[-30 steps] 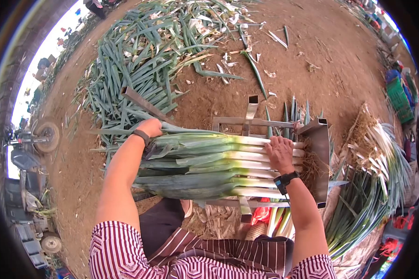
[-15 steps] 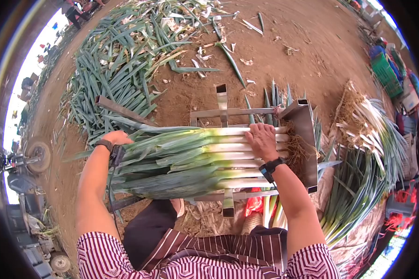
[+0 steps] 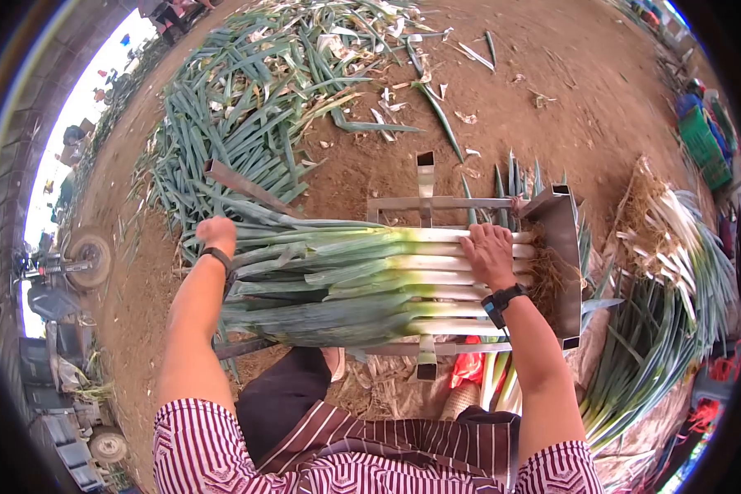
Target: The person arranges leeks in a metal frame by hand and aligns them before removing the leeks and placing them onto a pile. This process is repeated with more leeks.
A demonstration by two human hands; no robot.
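Note:
Several leeks [image 3: 445, 265] lie side by side on a metal rack [image 3: 426, 177], roots against the upright plate [image 3: 570, 284] at its right end. My right hand [image 3: 491, 253] rests on the white stalks near the roots, fingers bent over them; whether it grips one is hard to tell. At the leaf end, my left hand [image 3: 216, 234] is at the upper left edge of the green leaves [image 3: 321, 284], its fingers curled and partly hidden. What it holds, if anything, cannot be made out.
Cut green leaves [image 3: 230, 123] are heaped on the ground at the upper left. More leeks with roots [image 3: 659, 272] lie to the right. A red bag [image 3: 467, 365] is below the rack. A green crate [image 3: 704, 146] stands at the far right.
My left hand has moved up along the leaf ends, and its fingers have curled. My right hand stays on the white stalks. The whole view has shifted slightly.

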